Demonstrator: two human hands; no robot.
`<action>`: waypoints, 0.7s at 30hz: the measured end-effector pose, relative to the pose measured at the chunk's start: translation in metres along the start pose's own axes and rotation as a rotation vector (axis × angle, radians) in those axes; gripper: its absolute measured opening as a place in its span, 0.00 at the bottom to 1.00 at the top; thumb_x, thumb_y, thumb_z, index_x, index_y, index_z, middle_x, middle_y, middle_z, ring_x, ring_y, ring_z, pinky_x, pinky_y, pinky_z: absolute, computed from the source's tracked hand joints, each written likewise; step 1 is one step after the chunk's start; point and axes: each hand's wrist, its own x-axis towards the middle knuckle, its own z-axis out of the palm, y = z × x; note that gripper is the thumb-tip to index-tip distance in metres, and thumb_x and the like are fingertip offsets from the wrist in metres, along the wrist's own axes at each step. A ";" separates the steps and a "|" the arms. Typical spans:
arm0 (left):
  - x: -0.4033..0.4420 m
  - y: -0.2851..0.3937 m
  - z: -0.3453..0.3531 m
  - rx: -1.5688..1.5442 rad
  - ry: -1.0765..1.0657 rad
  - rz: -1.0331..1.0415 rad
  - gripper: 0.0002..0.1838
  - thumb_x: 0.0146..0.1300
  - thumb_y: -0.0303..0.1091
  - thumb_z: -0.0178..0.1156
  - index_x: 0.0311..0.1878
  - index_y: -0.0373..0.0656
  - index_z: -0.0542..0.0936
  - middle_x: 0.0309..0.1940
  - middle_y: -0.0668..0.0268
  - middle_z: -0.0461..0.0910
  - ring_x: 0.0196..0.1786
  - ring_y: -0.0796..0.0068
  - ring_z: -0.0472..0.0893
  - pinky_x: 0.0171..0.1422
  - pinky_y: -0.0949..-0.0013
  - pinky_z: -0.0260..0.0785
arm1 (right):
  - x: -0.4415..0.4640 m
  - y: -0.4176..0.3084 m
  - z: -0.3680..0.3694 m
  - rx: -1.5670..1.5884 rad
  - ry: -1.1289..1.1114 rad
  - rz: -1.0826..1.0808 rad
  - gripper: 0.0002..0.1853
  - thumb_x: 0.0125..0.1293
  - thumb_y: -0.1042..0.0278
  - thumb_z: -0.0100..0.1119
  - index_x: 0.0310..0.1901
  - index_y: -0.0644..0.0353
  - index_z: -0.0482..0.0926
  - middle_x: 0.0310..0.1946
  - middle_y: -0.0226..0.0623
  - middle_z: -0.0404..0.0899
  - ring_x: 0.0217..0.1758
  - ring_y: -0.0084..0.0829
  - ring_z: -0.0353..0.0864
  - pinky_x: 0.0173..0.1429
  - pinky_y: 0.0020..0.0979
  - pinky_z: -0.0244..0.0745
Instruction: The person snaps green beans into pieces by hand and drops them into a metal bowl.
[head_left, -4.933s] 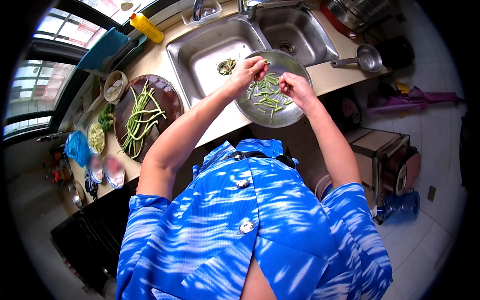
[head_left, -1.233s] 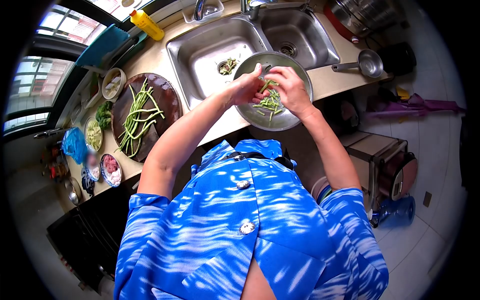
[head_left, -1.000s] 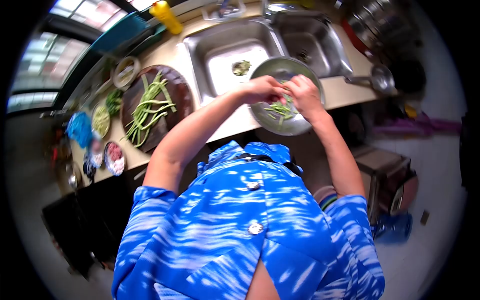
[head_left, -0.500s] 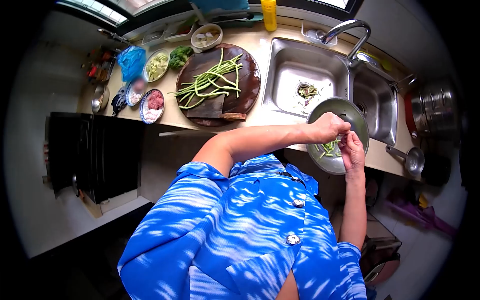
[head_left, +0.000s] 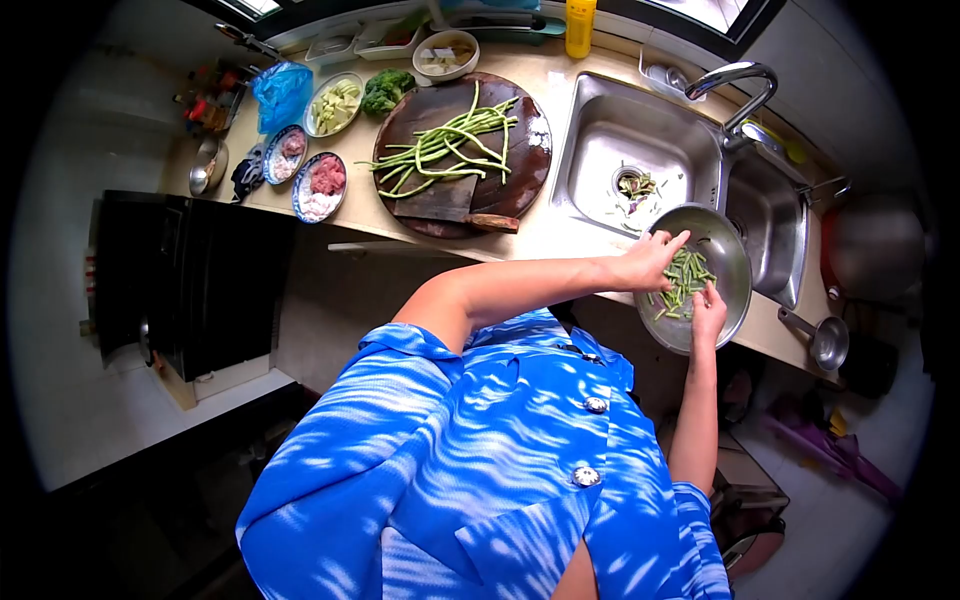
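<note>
A grey metal bowl (head_left: 735, 260) at the sink's front edge holds short pieces of green bean (head_left: 688, 272). My left hand (head_left: 648, 262) reaches over its left side, fingers stretched out and apart, with nothing visible gripped. At the bowl's near right, my right hand (head_left: 709, 314) has its fingers curled together beside the bean pieces; whatever it pinches is hidden. Long whole green beans (head_left: 450, 145) lie on a round wooden cutting board (head_left: 530, 165). On the board's near edge rests a cleaver (head_left: 435, 198) with a wooden handle.
Behind the bowl is a double sink (head_left: 590, 150) with trimmings (head_left: 636, 190) around the drain and a curved tap (head_left: 765, 80). Left of the board stand bowls of meat (head_left: 326, 178), a bowl of cut vegetables (head_left: 335, 105), broccoli (head_left: 386, 92) and a blue bag (head_left: 282, 95). A small pan (head_left: 829, 343) sits right.
My hands have come apart from each other and moved lower into the bowl. My left fingers have opened, uncovering more bean pieces. The whole view has shifted slightly.
</note>
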 end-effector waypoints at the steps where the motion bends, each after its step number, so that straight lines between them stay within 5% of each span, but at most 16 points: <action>1: -0.004 -0.003 -0.001 0.194 0.000 0.021 0.38 0.48 0.26 0.65 0.64 0.42 0.61 0.59 0.42 0.63 0.56 0.45 0.71 0.56 0.57 0.69 | -0.002 -0.004 -0.002 -0.007 0.006 -0.003 0.20 0.60 0.74 0.59 0.54 0.67 0.74 0.45 0.44 0.78 0.44 0.34 0.79 0.47 0.32 0.76; 3: -0.006 -0.019 -0.018 0.032 0.068 0.059 0.31 0.48 0.25 0.66 0.57 0.41 0.68 0.59 0.44 0.61 0.57 0.45 0.70 0.56 0.59 0.70 | -0.013 -0.017 -0.008 -0.356 0.116 -0.203 0.21 0.57 0.73 0.60 0.53 0.67 0.74 0.51 0.51 0.75 0.45 0.42 0.80 0.49 0.35 0.76; 5: -0.013 -0.042 -0.049 -0.072 0.169 0.096 0.18 0.49 0.24 0.65 0.45 0.41 0.74 0.48 0.52 0.69 0.51 0.51 0.73 0.51 0.62 0.71 | -0.026 -0.034 -0.010 -0.248 0.103 -0.165 0.18 0.58 0.75 0.59 0.51 0.67 0.76 0.52 0.52 0.73 0.44 0.42 0.80 0.49 0.34 0.77; 9: -0.033 -0.095 -0.150 0.347 0.242 0.156 0.04 0.54 0.27 0.61 0.32 0.40 0.77 0.36 0.57 0.74 0.42 0.54 0.75 0.49 0.59 0.69 | -0.030 -0.054 -0.003 -0.150 0.042 -0.160 0.12 0.59 0.76 0.57 0.45 0.68 0.78 0.50 0.50 0.74 0.45 0.39 0.80 0.47 0.32 0.78; 13: -0.064 -0.162 -0.207 0.653 0.205 0.025 0.04 0.47 0.26 0.58 0.29 0.42 0.76 0.33 0.58 0.73 0.41 0.56 0.73 0.45 0.57 0.66 | -0.031 -0.083 0.009 -0.092 -0.012 -0.274 0.07 0.59 0.77 0.56 0.39 0.68 0.79 0.46 0.47 0.77 0.42 0.38 0.80 0.46 0.31 0.78; 21: -0.083 -0.188 -0.229 0.688 0.127 0.044 0.04 0.52 0.30 0.58 0.32 0.45 0.75 0.33 0.63 0.72 0.43 0.61 0.71 0.47 0.60 0.62 | -0.028 -0.156 0.042 -0.077 -0.157 -0.387 0.06 0.60 0.77 0.54 0.37 0.66 0.80 0.42 0.45 0.79 0.40 0.37 0.81 0.45 0.31 0.76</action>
